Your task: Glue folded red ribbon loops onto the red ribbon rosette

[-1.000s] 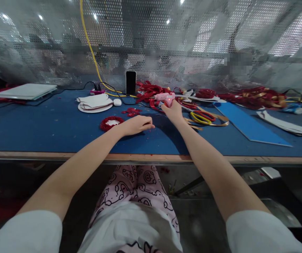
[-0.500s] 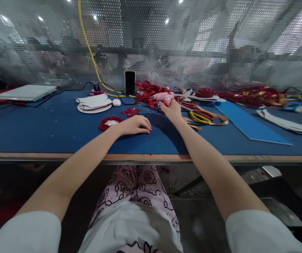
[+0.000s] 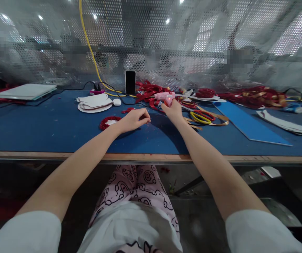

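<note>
My right hand (image 3: 172, 109) is wrapped round the handle of a pink glue gun (image 3: 164, 97), whose nozzle points left. Just above the blue table my left hand (image 3: 135, 120) has its thumb and fingertips pressed together; anything between them is too small to make out. Beside its wrist lies a dark red ring with a white centre (image 3: 106, 123), partly covered by the hand. Small red pieces (image 3: 128, 110) lie just behind the left hand.
A phone (image 3: 130, 83) stands behind red ribbons (image 3: 151, 92). White sheets (image 3: 94, 103) and a white case (image 3: 117, 102) lie to the left. Yellow-and-red-handled scissors (image 3: 200, 117), gold ribbon and a blue board (image 3: 251, 124) are on the right.
My left hand has risen slightly from the table, and its fingers have drawn together into a pinch. The right hand still holds the glue gun in nearly the same place.
</note>
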A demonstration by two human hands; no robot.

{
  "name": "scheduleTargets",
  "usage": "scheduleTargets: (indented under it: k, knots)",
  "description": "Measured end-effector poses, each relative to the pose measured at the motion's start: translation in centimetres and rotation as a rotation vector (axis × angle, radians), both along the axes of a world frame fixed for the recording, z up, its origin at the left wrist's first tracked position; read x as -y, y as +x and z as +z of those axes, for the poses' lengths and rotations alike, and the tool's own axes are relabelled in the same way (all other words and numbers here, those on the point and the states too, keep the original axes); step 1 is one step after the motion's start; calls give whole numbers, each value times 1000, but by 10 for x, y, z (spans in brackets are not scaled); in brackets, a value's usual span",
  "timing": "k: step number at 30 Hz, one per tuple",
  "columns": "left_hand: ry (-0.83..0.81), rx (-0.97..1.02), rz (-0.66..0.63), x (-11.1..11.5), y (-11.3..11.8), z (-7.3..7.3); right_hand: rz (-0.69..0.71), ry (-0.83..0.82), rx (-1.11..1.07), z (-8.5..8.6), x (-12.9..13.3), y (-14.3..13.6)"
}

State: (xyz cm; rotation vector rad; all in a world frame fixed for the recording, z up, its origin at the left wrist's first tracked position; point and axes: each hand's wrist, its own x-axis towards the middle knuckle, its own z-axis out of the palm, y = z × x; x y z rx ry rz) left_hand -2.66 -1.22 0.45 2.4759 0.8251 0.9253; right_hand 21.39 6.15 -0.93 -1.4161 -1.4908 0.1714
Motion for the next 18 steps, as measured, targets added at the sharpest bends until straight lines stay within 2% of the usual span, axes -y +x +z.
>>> scheduleTargets:
  k: [4,7,14,18]
  knots:
    - [-154,171,-50,-3,-1,0,-6,3,5,-1,-2,1]
    - [-230,213,-93,-5,-5,1,-15,0,12,-1,-1,1]
    - [-181,-69,-36,-14,-26,11,4,-3,6,1,2,-1]
    - [-193,-197,-66,-21,-35,10,10,-14,3,2,3,-1]
